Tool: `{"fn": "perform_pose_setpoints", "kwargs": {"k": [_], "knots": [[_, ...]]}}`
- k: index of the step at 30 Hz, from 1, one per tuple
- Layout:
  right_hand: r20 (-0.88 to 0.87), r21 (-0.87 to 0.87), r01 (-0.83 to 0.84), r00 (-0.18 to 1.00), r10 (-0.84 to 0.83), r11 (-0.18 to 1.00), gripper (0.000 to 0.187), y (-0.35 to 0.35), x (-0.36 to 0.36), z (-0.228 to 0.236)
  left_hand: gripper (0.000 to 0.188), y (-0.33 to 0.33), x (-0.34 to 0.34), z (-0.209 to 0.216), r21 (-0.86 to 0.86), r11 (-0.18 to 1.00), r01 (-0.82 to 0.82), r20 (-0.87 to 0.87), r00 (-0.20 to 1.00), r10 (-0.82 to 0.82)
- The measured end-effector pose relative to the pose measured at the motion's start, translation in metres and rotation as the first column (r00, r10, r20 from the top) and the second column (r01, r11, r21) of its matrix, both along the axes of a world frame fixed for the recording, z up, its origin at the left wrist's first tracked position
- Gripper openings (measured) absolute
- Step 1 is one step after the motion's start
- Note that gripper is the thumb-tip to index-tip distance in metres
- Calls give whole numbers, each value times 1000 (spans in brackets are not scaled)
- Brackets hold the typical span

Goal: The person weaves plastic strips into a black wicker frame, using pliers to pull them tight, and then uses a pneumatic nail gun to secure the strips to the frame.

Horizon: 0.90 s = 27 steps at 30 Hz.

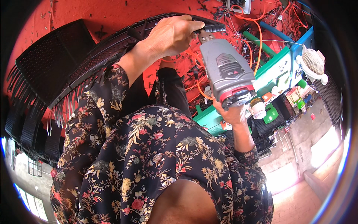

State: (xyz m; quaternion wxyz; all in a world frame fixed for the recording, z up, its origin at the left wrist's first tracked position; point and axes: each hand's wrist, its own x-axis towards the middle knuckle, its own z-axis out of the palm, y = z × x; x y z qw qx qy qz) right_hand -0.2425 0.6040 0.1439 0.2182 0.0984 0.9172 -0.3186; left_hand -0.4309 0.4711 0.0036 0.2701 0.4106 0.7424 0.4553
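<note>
My left hand (169,33) is closed, thumb and fingers pinching the edge of a long black woven panel (97,59) that stretches across to the far left. A fringe of loose black strips hangs from the panel's left end. In my right hand (234,115) is a grey power tool (225,65) with a red band at its near end. Its body hides most of my right fingers. The tool's metal tip reaches the panel's right end, close beside my left fingertips. An orange cord (201,91) runs near the tool.
The red floor (56,15) is littered with black scraps. At the right, a green-edged bench (274,69) bears a white fan (312,61). Orange cords (257,24) curl around the far right. Stacked black woven pieces (31,130) stand at the left.
</note>
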Motion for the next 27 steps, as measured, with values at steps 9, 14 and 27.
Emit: {"fn": "perform_pose_setpoints", "kwargs": {"k": [9, 14, 27], "knots": [[65, 22, 28, 997, -30, 999, 32, 4, 4, 0, 35, 1, 0, -3, -6, 1000, -20, -36, 999, 19], [9, 146, -92, 996, 92, 985, 31, 6, 10, 1, 36, -1, 2, -2, -19, 1000, -11, -38, 999, 10], [236, -52, 181, 958, -164, 982, 30, 6, 9, 1, 38, -4, 2, -2, -24, 1000, 17, -42, 999, -18]]}}
